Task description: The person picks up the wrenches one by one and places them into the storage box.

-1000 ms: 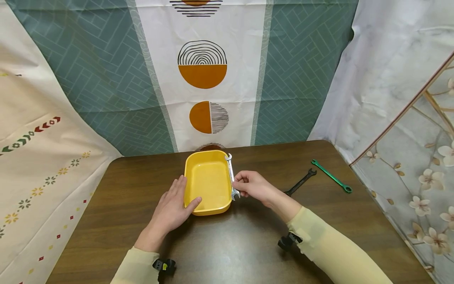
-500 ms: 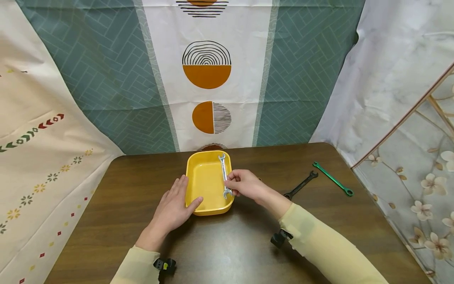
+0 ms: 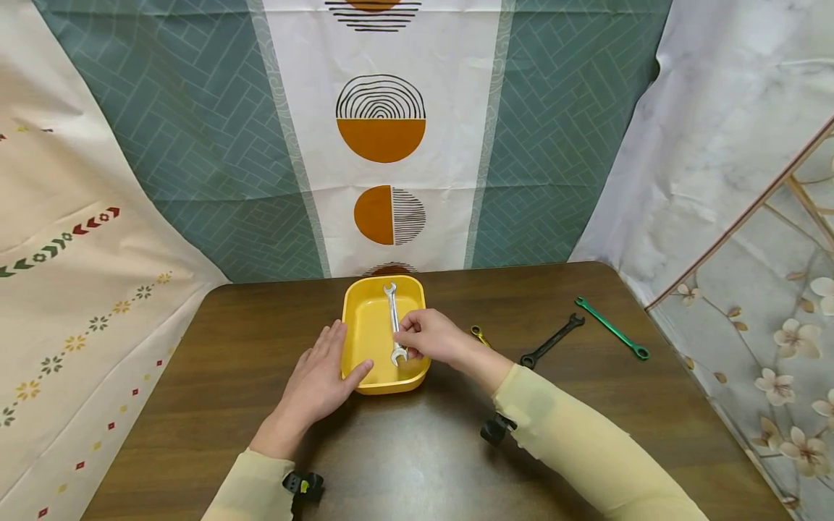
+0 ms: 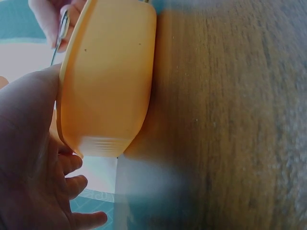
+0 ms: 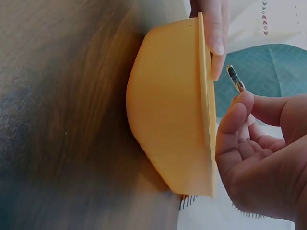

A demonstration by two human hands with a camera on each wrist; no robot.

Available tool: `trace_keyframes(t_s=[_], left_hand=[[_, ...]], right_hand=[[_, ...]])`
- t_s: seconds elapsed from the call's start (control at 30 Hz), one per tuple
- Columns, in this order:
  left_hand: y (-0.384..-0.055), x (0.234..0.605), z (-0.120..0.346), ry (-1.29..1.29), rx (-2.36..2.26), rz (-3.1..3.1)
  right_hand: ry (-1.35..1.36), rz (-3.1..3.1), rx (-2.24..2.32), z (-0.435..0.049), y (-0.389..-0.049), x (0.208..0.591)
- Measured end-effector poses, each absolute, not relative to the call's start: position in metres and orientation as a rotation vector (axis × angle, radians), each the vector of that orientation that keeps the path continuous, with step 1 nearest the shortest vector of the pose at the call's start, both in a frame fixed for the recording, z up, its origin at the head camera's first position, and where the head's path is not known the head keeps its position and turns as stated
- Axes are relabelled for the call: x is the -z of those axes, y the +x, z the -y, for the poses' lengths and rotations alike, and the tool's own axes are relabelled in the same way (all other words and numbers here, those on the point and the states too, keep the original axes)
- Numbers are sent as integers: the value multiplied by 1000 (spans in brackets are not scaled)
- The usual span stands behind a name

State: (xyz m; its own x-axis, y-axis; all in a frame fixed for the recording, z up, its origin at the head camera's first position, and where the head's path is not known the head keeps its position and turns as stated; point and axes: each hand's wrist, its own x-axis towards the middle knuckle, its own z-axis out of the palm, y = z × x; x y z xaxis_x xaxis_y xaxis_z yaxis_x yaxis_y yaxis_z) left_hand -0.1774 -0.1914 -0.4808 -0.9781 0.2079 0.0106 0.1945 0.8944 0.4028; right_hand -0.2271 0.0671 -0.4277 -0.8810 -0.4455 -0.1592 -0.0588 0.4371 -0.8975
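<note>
My L hand [image 3: 321, 373], fingers straight, stays on L rim of yellow tray [image 3: 365, 340]; silver wrench [image 3: 393, 305], pinched in my R hand [image 3: 433, 336], is now above tray's middle vs. R rim a sec ago, i.e. past the side, not yet down. Black wrench [image 3: 552, 341] & green wrench [image 3: 611, 328] lie far R.

tray [image 3: 370, 339] coloured yellow | wrench [image 3: 394, 312] toned silver | surface [image 3: 221, 405] grained brown | backdrop cloth [image 3: 449, 137] banded teal and white, printed orange-black
</note>
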Motion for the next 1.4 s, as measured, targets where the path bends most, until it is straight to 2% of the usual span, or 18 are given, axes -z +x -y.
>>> trace_keyframes(t_s=[0.6, 1.13, 1.4], left_hand=[[-178, 481, 194, 345, -630, -3044], [-175, 484, 195, 348, -646, -3051], [-176, 484, 195, 338, -653, -3046]], right_hand=[[-486, -2373, 1318, -34, -230, 430], [-515, -2521, 1121, -13, -232, 446], [-556, -2676, 951, -1, -262, 495]])
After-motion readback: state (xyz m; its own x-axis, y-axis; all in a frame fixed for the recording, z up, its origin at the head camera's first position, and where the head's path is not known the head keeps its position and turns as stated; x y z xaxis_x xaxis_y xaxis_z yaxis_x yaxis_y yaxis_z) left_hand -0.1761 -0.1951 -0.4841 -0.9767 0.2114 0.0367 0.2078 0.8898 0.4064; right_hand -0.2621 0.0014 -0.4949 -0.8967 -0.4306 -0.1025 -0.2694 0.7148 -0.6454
